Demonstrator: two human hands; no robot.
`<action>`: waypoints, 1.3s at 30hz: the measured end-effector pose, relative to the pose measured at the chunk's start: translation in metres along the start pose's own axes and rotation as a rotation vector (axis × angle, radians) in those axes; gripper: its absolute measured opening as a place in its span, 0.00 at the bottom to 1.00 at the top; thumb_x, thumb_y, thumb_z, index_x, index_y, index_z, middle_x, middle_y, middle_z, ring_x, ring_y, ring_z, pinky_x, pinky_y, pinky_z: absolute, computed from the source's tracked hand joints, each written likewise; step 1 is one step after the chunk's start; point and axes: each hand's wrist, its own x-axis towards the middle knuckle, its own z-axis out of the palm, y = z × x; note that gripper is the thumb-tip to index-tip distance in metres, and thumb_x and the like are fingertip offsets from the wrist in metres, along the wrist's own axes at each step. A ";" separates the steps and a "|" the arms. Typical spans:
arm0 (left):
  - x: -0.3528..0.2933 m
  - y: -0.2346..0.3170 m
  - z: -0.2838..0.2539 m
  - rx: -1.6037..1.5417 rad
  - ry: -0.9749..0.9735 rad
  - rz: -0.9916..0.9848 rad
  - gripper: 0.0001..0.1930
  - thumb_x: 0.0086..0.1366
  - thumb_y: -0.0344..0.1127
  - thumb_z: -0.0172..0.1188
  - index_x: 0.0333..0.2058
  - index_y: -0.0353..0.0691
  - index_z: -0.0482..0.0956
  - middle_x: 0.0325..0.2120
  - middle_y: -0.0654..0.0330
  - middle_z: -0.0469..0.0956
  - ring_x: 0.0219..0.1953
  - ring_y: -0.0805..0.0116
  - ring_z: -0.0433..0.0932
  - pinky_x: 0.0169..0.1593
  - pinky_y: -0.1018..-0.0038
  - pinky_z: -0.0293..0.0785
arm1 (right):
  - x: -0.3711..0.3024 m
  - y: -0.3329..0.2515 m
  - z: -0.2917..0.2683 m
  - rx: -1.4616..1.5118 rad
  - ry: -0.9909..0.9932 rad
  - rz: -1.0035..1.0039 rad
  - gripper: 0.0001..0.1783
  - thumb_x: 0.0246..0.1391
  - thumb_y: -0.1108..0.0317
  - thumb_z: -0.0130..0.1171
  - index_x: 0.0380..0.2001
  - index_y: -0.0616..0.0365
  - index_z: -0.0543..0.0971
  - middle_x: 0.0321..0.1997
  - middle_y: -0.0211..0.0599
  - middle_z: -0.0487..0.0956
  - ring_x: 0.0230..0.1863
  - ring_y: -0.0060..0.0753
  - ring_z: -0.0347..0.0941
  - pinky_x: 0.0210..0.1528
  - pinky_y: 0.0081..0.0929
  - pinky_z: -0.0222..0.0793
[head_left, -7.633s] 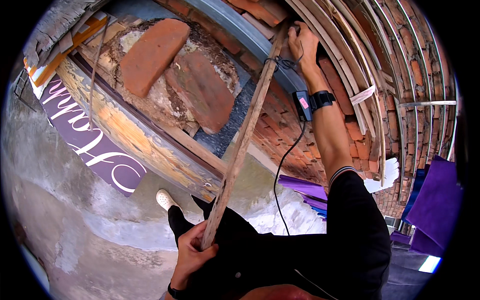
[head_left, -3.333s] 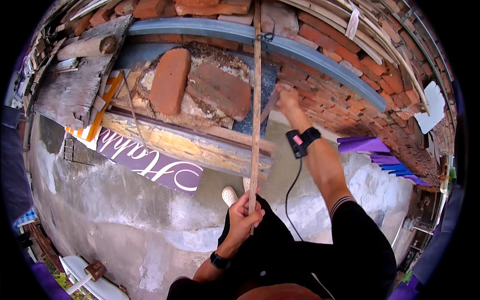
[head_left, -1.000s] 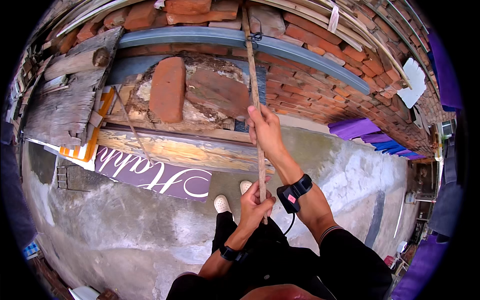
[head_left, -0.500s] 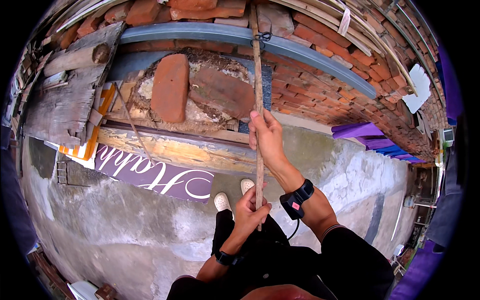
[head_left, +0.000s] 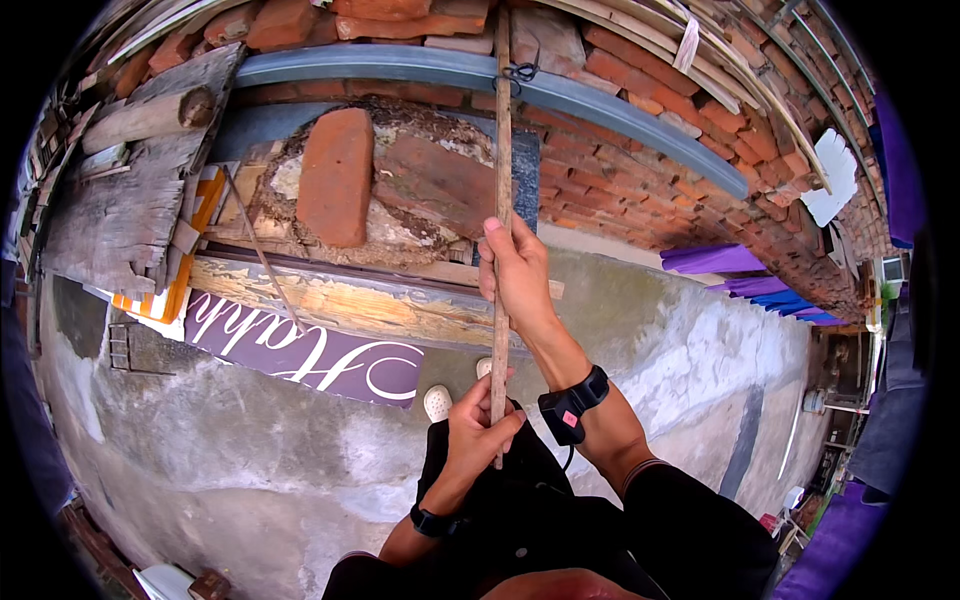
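Note:
A long, thin wooden stick (head_left: pixel 503 160) runs almost straight up the middle of the head view. My left hand (head_left: pixel 476 425) is closed round its near end, just in front of my body. Farther up, my right hand (head_left: pixel 520 272) grips the same stick with the thumb along it. A dark wire or cord (head_left: pixel 520 73) loops at the stick where it crosses a grey metal beam (head_left: pixel 400 64); whether it is tied to the stick I cannot tell. The far tip reaches the brick pile at the top edge.
Left of the stick, two red bricks (head_left: pixel 335 178) lie on a rough, crumbly base behind a weathered timber (head_left: pixel 370 300). A purple lettered board (head_left: pixel 310 345) leans below it. Grey planks and a log (head_left: pixel 150 120) are at far left. A brick wall (head_left: pixel 640 190) stretches right.
The stick's lower part and both hands have shifted slightly left, so the stick now stands nearer to upright. The grip of both hands stays the same.

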 end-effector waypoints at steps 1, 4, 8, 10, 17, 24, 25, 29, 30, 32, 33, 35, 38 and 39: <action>0.000 0.002 -0.001 -0.003 -0.002 -0.005 0.29 0.53 0.18 0.58 0.55 0.32 0.64 0.20 0.66 0.70 0.15 0.82 0.66 0.19 0.84 0.59 | 0.000 -0.002 0.003 -0.019 0.002 -0.001 0.12 0.61 0.60 0.50 0.41 0.56 0.70 0.21 0.25 0.65 0.10 0.17 0.59 0.09 0.17 0.53; 0.001 0.006 0.001 -0.011 -0.014 0.002 0.29 0.53 0.18 0.58 0.55 0.32 0.64 0.19 0.66 0.70 0.15 0.82 0.67 0.19 0.84 0.60 | 0.002 -0.008 0.005 -0.080 -0.004 -0.015 0.15 0.61 0.61 0.50 0.46 0.58 0.70 0.20 0.26 0.65 0.10 0.17 0.59 0.09 0.17 0.54; 0.003 0.004 0.007 0.002 -0.016 -0.005 0.29 0.53 0.18 0.58 0.55 0.31 0.64 0.19 0.65 0.71 0.15 0.81 0.68 0.19 0.84 0.61 | 0.005 -0.008 -0.002 -0.093 -0.025 -0.052 0.16 0.61 0.61 0.50 0.47 0.60 0.69 0.19 0.26 0.64 0.09 0.16 0.58 0.09 0.17 0.54; 0.007 -0.001 0.005 -0.003 -0.022 -0.023 0.29 0.53 0.18 0.58 0.55 0.31 0.64 0.19 0.65 0.71 0.16 0.80 0.68 0.19 0.84 0.61 | 0.005 -0.006 -0.004 -0.116 -0.017 -0.068 0.16 0.61 0.61 0.50 0.47 0.60 0.69 0.18 0.26 0.64 0.09 0.16 0.58 0.09 0.17 0.54; 0.016 -0.015 0.020 -0.039 -0.070 -0.090 0.26 0.53 0.17 0.57 0.52 0.32 0.62 0.20 0.62 0.70 0.15 0.75 0.69 0.19 0.81 0.63 | 0.008 -0.003 -0.025 -0.082 -0.030 0.016 0.15 0.60 0.62 0.50 0.45 0.59 0.69 0.18 0.25 0.64 0.10 0.16 0.59 0.09 0.17 0.53; 0.013 -0.014 0.016 0.031 0.029 0.013 0.27 0.54 0.20 0.58 0.54 0.34 0.63 0.18 0.68 0.68 0.15 0.83 0.65 0.18 0.84 0.58 | 0.009 0.000 -0.013 0.030 0.021 0.014 0.10 0.59 0.61 0.52 0.35 0.55 0.69 0.21 0.27 0.66 0.12 0.18 0.60 0.11 0.17 0.53; 0.011 -0.011 0.014 -0.001 0.079 -0.017 0.27 0.54 0.20 0.58 0.55 0.34 0.64 0.18 0.69 0.68 0.15 0.84 0.64 0.18 0.84 0.57 | 0.008 0.002 -0.010 0.035 0.027 0.005 0.10 0.59 0.61 0.52 0.35 0.56 0.70 0.21 0.27 0.66 0.12 0.18 0.60 0.11 0.18 0.53; 0.014 -0.003 -0.007 -0.020 0.079 0.010 0.26 0.52 0.19 0.55 0.53 0.30 0.65 0.19 0.66 0.69 0.13 0.83 0.62 0.17 0.85 0.56 | 0.013 0.014 0.006 0.103 0.041 -0.027 0.10 0.59 0.62 0.53 0.37 0.57 0.70 0.22 0.27 0.66 0.12 0.19 0.59 0.11 0.18 0.53; 0.014 0.001 -0.012 -0.007 0.080 0.008 0.26 0.52 0.18 0.55 0.53 0.30 0.65 0.19 0.66 0.69 0.13 0.83 0.62 0.17 0.85 0.56 | 0.014 0.017 0.009 0.133 0.043 -0.035 0.10 0.59 0.62 0.53 0.38 0.57 0.70 0.22 0.28 0.66 0.12 0.19 0.59 0.11 0.19 0.53; 0.013 0.009 -0.025 0.023 0.083 0.003 0.27 0.52 0.18 0.54 0.54 0.30 0.65 0.19 0.66 0.69 0.13 0.83 0.61 0.16 0.85 0.55 | 0.016 0.023 0.019 0.133 0.068 -0.051 0.10 0.59 0.63 0.52 0.38 0.57 0.70 0.21 0.27 0.65 0.12 0.19 0.60 0.12 0.18 0.53; 0.013 0.012 -0.031 0.020 0.089 0.010 0.28 0.51 0.17 0.53 0.54 0.30 0.66 0.18 0.67 0.68 0.12 0.83 0.61 0.16 0.85 0.54 | 0.017 0.026 0.025 0.132 0.081 -0.059 0.10 0.59 0.63 0.52 0.39 0.57 0.70 0.21 0.27 0.65 0.12 0.19 0.60 0.12 0.18 0.53; 0.013 0.018 -0.045 0.067 0.088 0.009 0.28 0.51 0.17 0.53 0.54 0.30 0.65 0.18 0.67 0.68 0.12 0.83 0.60 0.15 0.85 0.54 | 0.018 0.032 0.035 0.128 0.101 -0.081 0.10 0.59 0.63 0.52 0.38 0.58 0.70 0.21 0.27 0.65 0.13 0.19 0.60 0.12 0.18 0.53; 0.014 0.024 -0.055 0.086 0.071 0.012 0.28 0.52 0.17 0.53 0.54 0.30 0.65 0.18 0.67 0.67 0.12 0.83 0.60 0.15 0.84 0.54 | 0.019 0.034 0.044 0.080 0.118 -0.112 0.10 0.59 0.63 0.51 0.38 0.58 0.71 0.21 0.27 0.65 0.13 0.19 0.60 0.12 0.18 0.53; 0.014 0.025 -0.054 0.095 0.066 0.011 0.28 0.52 0.17 0.53 0.54 0.30 0.65 0.18 0.66 0.67 0.12 0.83 0.60 0.15 0.84 0.54 | 0.019 0.033 0.044 0.063 0.115 -0.117 0.10 0.59 0.63 0.51 0.38 0.58 0.71 0.20 0.27 0.65 0.13 0.19 0.59 0.12 0.18 0.53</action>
